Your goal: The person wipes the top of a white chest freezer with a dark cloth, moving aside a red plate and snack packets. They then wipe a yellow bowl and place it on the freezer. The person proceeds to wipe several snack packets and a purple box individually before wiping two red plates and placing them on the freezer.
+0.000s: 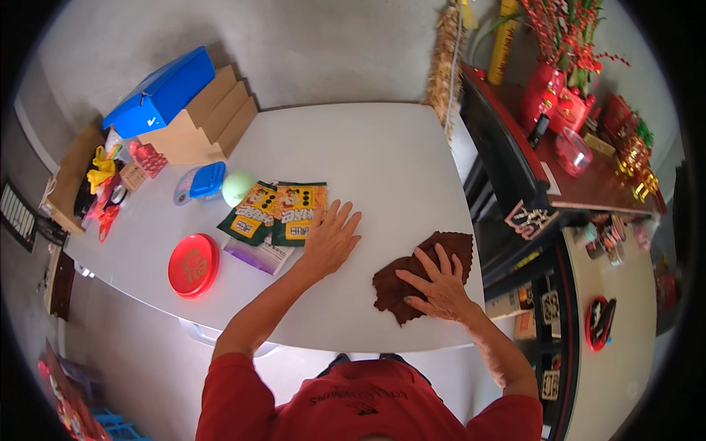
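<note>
The right hand lies flat on a dark brown, crumpled cloth, its fingers spread apart and pressing down on top. It looks as if the hand is there to pin the cloth to the white table, so the cloth cannot slide. The cloth sticks out past the fingertips and to the thumb side, close to the table's near edge.

The left hand rests flat on the bare table, fingers apart and holding nothing. It seems to steady the person as they lean. Its fingertips touch the edge of two green and orange snack packets, which lie side by side.

Just beyond the packets sits a pale green ball beside a blue-lidded clear box. Well off to the little-finger side of the left hand lies a round red plastic plate.
</note>
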A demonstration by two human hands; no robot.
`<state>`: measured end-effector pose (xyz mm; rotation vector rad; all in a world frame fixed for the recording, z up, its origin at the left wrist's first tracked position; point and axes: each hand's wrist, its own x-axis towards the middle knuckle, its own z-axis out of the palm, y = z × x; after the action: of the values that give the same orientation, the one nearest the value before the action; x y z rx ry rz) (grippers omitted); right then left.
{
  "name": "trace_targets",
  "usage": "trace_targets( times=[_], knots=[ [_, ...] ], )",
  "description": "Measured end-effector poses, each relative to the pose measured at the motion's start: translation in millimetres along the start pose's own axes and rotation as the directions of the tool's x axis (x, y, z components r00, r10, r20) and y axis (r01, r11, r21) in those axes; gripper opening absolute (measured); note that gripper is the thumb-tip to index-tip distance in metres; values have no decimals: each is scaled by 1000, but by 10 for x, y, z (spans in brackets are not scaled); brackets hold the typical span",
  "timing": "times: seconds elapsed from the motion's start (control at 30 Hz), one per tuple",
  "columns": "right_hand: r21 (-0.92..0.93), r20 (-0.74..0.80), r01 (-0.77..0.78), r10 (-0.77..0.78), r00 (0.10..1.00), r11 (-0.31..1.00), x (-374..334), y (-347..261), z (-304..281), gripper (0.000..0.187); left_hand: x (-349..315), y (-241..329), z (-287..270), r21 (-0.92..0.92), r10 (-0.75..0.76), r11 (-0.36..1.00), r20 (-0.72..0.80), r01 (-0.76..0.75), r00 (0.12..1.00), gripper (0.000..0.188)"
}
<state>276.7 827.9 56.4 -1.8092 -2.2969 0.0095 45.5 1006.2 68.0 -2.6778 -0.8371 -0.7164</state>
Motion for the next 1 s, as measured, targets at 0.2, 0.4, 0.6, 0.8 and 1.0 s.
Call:
trace_targets(
  times=[0.2, 0.4, 0.6, 0.8, 1.0],
  knots=[
    [99, 28, 107, -110, 994, 989, 391, 370, 45, 54, 57, -311, 355, 216, -252, 953, 188, 210, 949, 47],
    [181, -31, 252, -251, 968, 951, 1177, 425, 292, 50, -75, -367, 167, 274, -417, 895, 235, 351, 878, 45],
    [158, -221, 251, -214, 952, 955, 2206, 488, 603, 39, -131, -435, 129, 271, -440, 881, 170, 388, 882, 51],
    [69, 150, -283, 270, 951, 957, 2884, 1306, 323, 49, -352, -605, 224, 378, -593, 769, 120, 516, 796, 58],
    [112, 82, -418, 411, 908, 902, 3415, 945, 544, 56, -361, -749, 225, 408, -644, 708, 38, 577, 764, 68]
  ],
)
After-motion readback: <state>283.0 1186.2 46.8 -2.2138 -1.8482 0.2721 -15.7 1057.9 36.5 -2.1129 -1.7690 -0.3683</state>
